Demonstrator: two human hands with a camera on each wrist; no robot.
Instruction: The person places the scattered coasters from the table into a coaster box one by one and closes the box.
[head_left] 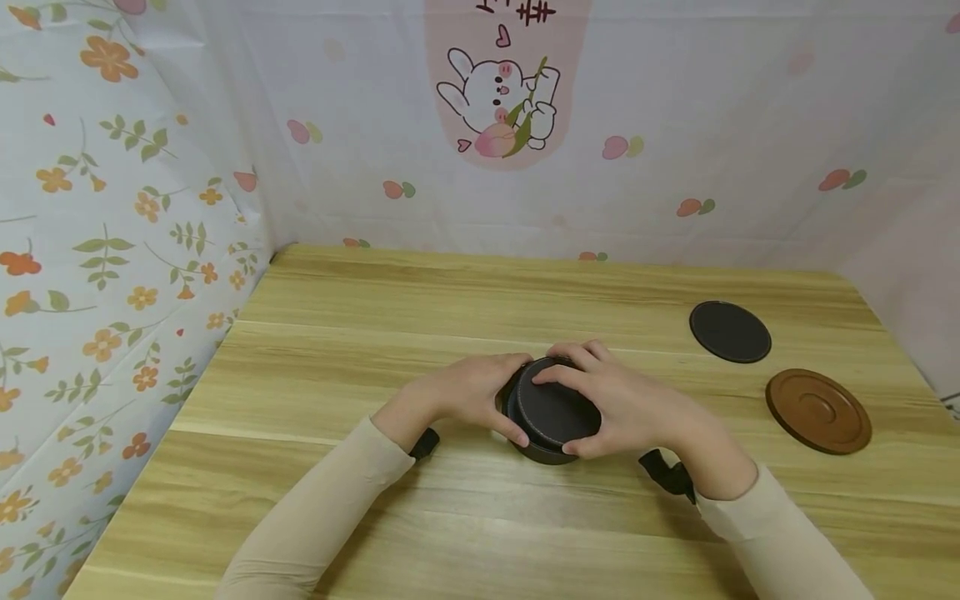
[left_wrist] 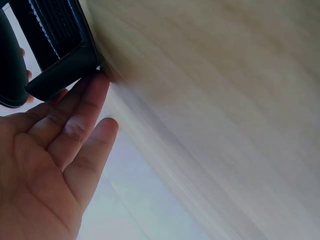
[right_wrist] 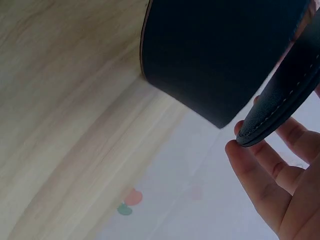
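A black round coaster holder (head_left: 550, 455) with upright walls stands on the table at the middle of the head view. My left hand (head_left: 480, 387) grips its left side, thumb in front and fingers behind. In the left wrist view, the holder (left_wrist: 67, 70) has a gap in its wall, where stitched black edges show inside. Over its top, my right hand (head_left: 630, 408) pinches a black stitched coaster (head_left: 558, 406) by the rim. Seen from the right wrist, this coaster (right_wrist: 280, 107) is tilted and apart from the holder's wall (right_wrist: 215, 55).
To the right on the wooden table (head_left: 337, 317) lie a black round coaster (head_left: 731, 332) and a brown round coaster (head_left: 818, 411) with ring grooves. A printed cloth (head_left: 337, 100) hangs behind the table, and a floral one (head_left: 112, 292) hangs at the left.
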